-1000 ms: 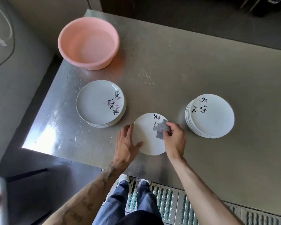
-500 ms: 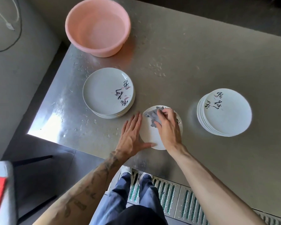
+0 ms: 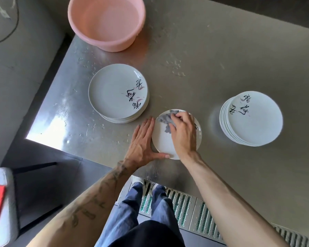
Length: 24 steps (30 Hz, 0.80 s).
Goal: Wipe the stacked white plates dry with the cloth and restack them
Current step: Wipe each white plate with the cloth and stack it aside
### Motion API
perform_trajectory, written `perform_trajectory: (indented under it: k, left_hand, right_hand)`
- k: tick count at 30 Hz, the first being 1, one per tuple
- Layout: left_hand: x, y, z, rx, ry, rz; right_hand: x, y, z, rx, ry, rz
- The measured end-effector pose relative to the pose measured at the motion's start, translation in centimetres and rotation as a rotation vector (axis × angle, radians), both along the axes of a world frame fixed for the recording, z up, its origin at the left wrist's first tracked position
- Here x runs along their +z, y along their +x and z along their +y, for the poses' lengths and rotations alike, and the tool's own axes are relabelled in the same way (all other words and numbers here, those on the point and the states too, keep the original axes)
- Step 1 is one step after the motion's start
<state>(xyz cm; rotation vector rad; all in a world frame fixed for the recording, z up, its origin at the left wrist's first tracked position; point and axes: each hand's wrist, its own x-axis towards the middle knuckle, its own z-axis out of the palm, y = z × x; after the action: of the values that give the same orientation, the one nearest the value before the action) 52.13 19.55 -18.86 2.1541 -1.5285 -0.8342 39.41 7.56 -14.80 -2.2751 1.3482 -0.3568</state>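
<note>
Now | left hand [image 3: 142,139] flat, fingers straight against plate [image 3: 163,142] | right hand [image 3: 183,133] fingers seemingly pinching cloth [image 3: 165,120]

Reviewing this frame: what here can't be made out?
Head view only.
Print on the single plate: covered by the right hand and grey cloth.
Plate count in the left stack and right stack: lower rims overlap, too fine.
Pink basin: far rim cut off by the top edge.

head view, looking steeply down, close
</note>
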Motion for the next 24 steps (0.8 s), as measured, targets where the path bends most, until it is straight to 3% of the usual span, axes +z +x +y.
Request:
perform_trajectory:
  k: [8,17,20,24]
  left_hand:
    - [0.0,-0.5,-0.1,0.042,-0.027,-0.029]
    - [0.2,-0.6,-0.2,0.052,0.019,-0.031]
    - [0.1,-0.4,-0.3,0.044,0.025,-0.020]
    - [0.0,-0.4,-0.2,0.046,0.009,-0.035]
  right_hand:
    - [0.3,0.5,2.6,0.187,0.031,-0.014]
    - [0.0,-4.6,-0.9,-0.101,-0.147,0.073]
    - [0.3,-2.3,-0.5,-0.113,-0.057,0.029]
    - [0.8,0.9,1.7,0.029,0.059,-0.013]
